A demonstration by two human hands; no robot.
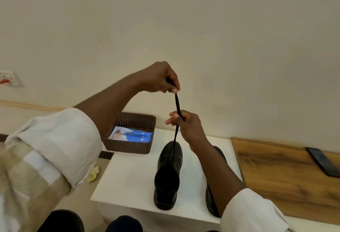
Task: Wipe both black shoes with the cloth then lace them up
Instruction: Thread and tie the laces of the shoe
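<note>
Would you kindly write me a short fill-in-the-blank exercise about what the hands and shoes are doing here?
1. Both hands grip a black ____ pulled up from the left shoe.
2. The left hand holds it ____ than the right hand.
3. The brown basket sits on the white ____.
4. The phone lies on the ____ surface.

Missing words: lace; higher; table; wooden

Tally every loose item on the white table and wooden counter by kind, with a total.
Black shoes: 2, the left shoe and the right shoe partly behind the forearm
Shoelace: 1, pulled up by both hands
Brown basket: 1
Blue packet in the basket: 1
Phone: 1
Total: 6
</note>
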